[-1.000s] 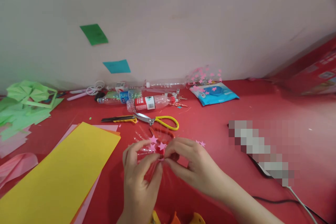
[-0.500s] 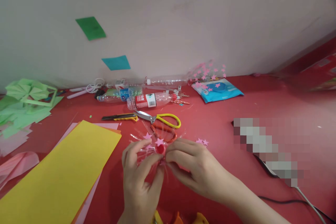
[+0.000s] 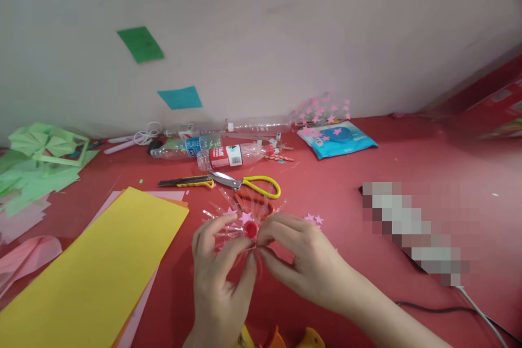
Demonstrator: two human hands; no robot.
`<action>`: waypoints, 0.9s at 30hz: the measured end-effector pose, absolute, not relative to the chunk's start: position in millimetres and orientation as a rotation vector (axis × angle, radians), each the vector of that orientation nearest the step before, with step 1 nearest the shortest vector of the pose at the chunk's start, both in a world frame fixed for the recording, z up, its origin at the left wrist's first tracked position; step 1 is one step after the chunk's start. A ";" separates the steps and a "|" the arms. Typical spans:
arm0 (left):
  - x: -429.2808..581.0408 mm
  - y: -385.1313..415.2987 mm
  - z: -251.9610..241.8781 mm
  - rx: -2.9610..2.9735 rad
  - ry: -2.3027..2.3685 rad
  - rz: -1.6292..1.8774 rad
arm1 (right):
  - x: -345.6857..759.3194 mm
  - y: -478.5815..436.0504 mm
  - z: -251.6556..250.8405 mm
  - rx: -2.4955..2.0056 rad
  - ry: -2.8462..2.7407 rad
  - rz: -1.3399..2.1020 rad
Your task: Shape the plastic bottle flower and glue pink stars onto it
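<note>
Between my hands lies a clear plastic bottle top cut into splayed strips, with a red cap at its centre. Pink paper stars sit on some of the strips. My left hand pinches the near side of the bottle top between thumb and forefinger, its other fingers curled around the left. My right hand closes its fingertips on the same near edge from the right. The exact strip they grip is hidden by the fingers. Loose pink stars lie beyond my right hand.
Scissors and a yellow utility knife lie just beyond. Plastic bottles and a blue wipes packet rest along the wall. Coloured paper is stacked at left, a pixelated object at right. Orange and yellow pieces show at the bottom edge.
My hands stay on the bottle top, with the fingertips shifted slightly at its near edge. The red cap has tilted so that more of its round face shows.
</note>
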State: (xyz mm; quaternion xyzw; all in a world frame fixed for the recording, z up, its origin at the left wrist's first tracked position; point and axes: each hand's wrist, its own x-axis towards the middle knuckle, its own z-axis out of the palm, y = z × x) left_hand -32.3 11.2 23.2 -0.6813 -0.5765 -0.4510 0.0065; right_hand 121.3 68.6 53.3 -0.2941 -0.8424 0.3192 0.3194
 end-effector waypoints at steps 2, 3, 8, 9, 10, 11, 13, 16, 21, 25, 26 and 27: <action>-31.9 11.3 23.8 -2.140 -1.805 -1.424 | 120.0 68.1 53.5 -0.812 -2.185 0.873; -31.7 11.4 23.9 -2.143 -1.807 -1.431 | 119.4 67.9 53.5 -0.827 -2.174 0.889; -30.4 11.2 21.6 -2.138 -1.830 -1.466 | 117.3 67.2 52.4 -0.875 -2.135 0.912; -30.1 10.9 20.9 -2.135 -1.835 -1.481 | 116.9 67.0 52.2 -0.885 -2.127 0.921; -29.7 10.3 20.5 -2.132 -1.846 -1.499 | 116.6 66.9 51.9 -0.893 -2.119 0.933; -29.4 9.6 20.2 -2.130 -1.864 -1.518 | 116.2 66.8 51.8 -0.902 -2.110 0.947; -28.7 8.2 20.3 -2.141 -1.909 -1.564 | 115.4 66.6 51.6 -0.918 -2.096 0.971; -28.8 7.0 21.5 -2.152 -1.951 -1.614 | 114.7 66.5 51.8 -0.939 -2.084 0.989; -31.2 8.0 23.1 -2.177 -1.948 -1.527 | 113.9 66.5 53.2 -0.966 -2.062 1.010; -31.8 8.0 23.3 -2.191 -1.955 -1.491 | 113.2 65.8 55.3 -1.001 -2.037 1.068; -31.7 7.8 23.3 -2.196 -1.952 -1.487 | 113.1 65.6 55.8 -1.003 -2.025 1.089; -31.4 7.6 23.3 -2.202 -1.949 -1.485 | 113.1 65.4 56.2 -1.000 -2.015 1.108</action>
